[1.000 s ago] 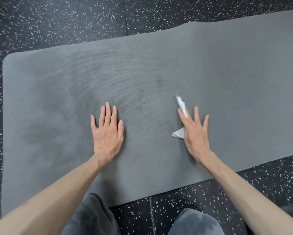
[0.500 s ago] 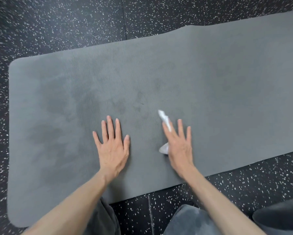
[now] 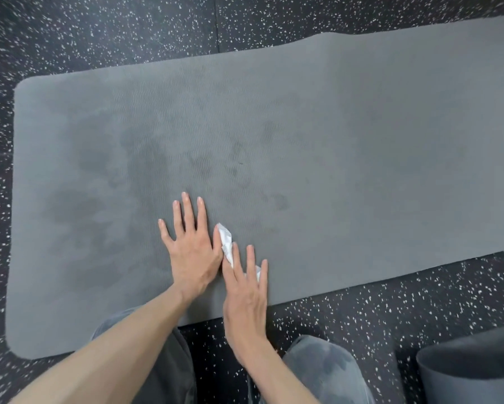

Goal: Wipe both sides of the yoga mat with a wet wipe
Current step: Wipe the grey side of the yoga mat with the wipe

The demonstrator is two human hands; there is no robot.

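Yoga mat (image 3: 332,112), seemingly damp-blotched, lies flat on black speckled floor (image 3: 99,30).

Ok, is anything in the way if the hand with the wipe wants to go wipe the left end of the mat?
Yes. The left hand lies flat on the mat right beside the wet wipe, on its left, so it blocks the right hand. Rightward, the mat is bare.

I read this as a gym or fitness studio: I see black rubber flooring flecked with white chips (image 3: 99,39), laid in tiles with visible seams (image 3: 216,24), and a long grey textured foam yoga mat (image 3: 361,126) spread flat on it
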